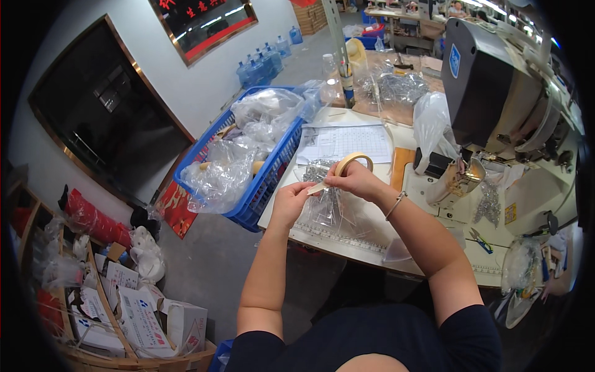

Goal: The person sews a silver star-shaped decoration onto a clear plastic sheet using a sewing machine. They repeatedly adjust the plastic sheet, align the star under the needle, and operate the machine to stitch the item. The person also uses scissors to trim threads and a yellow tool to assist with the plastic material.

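Note:
My right hand [361,181] grips a roll of cream masking tape [355,155], the ring standing up above the fingers. A short strip of tape [317,188] stretches from it to my left hand [291,203], whose thumb and fingertips pinch the free end. Under both hands, a clear plastic bag [327,214] with silvery metal pieces, like beads or chains, lies on the white sewing-machine table [291,230]. A printed sheet with a grid [356,139] lies just beyond it.
Left of the table stands a blue basket [273,177] full of plastic-wrapped goods. The sewing machine [483,80] takes up the right side, with small snips [480,242] near it. Cardboard boxes [139,316] lie at the lower left. Water jugs [260,65] line the wall.

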`<action>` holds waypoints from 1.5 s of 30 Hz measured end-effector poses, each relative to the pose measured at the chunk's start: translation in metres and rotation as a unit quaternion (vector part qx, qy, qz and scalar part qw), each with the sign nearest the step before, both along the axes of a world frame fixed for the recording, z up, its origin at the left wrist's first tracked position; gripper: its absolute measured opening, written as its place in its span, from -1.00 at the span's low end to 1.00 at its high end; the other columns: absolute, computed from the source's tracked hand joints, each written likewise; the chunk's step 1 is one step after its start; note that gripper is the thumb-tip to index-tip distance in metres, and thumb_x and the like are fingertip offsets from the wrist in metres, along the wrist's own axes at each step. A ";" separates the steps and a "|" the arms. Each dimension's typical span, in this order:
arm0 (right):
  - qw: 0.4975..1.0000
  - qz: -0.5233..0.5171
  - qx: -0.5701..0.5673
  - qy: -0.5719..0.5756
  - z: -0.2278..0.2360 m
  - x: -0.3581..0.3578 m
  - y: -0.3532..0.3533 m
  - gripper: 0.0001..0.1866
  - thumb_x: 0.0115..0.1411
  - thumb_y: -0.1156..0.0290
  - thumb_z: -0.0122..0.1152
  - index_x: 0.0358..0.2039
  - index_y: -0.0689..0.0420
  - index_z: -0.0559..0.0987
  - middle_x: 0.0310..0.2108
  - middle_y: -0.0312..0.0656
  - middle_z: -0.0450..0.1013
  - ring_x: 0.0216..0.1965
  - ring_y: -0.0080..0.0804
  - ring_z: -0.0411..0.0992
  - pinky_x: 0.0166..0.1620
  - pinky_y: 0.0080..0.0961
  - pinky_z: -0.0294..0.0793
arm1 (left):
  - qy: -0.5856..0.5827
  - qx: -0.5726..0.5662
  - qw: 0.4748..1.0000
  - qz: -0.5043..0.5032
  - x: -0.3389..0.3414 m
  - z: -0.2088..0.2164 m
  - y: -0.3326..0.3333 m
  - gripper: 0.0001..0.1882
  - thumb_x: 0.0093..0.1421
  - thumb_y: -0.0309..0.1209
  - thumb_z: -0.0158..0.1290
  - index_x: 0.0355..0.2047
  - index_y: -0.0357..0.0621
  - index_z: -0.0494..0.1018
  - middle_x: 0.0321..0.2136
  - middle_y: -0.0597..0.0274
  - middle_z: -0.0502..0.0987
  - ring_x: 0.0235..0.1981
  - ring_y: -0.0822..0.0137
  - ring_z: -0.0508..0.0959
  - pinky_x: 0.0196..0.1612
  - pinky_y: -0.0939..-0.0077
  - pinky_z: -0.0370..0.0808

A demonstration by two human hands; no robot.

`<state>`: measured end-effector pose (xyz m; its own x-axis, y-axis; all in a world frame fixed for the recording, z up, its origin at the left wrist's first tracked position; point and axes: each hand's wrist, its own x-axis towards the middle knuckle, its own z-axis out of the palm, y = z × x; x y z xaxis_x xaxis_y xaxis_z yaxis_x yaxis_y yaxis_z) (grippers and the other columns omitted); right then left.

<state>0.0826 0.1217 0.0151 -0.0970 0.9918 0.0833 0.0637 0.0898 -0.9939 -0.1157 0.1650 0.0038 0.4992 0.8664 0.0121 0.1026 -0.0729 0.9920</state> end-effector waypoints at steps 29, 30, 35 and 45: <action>0.945 -0.307 0.094 -0.070 -0.033 -0.044 0.008 -0.79 0.01 0.34 0.10 -0.54 0.26 0.51 -0.62 -0.07 0.45 -0.51 -0.25 0.44 -0.38 -0.36 0.38 | -0.005 0.072 0.991 0.110 0.020 -0.017 -0.001 -0.81 0.06 -0.42 0.17 -0.41 -0.34 0.54 -0.60 0.31 0.54 -0.57 0.58 0.45 -0.47 0.71 0.37; 0.928 -0.371 0.040 0.010 -0.031 -0.039 0.012 -0.76 0.02 0.33 0.11 -0.56 0.28 0.51 -0.63 -0.12 0.44 -0.53 -0.34 0.41 -0.41 -0.41 0.36 | 0.000 0.070 0.992 0.106 0.017 -0.020 0.001 -0.81 0.06 -0.43 0.16 -0.41 -0.35 0.54 -0.59 0.31 0.54 -0.56 0.58 0.45 -0.47 0.71 0.37; 0.930 -0.344 0.098 0.084 -0.018 0.011 0.014 -0.89 0.08 0.46 0.17 -0.42 0.23 0.51 -0.51 -0.31 0.40 -0.45 -0.63 0.32 -0.37 -0.64 0.33 | -0.082 -0.006 0.996 0.047 -0.006 -0.028 -0.006 -0.76 0.10 -0.45 0.14 -0.28 -0.41 0.49 -0.45 0.22 0.55 -0.37 0.50 0.50 -0.24 0.69 0.40; 0.977 -0.182 0.113 -0.006 -0.018 -0.017 -0.021 -0.78 0.10 0.39 0.18 -0.24 0.14 0.44 -0.40 -0.33 0.40 -0.38 -0.62 0.34 -0.29 -0.61 0.37 | 0.026 0.378 0.923 0.065 -0.003 0.020 -0.015 -0.73 0.04 -0.58 0.11 -0.20 -0.12 0.53 -0.36 0.26 0.56 -0.38 0.41 0.48 -0.29 0.58 0.40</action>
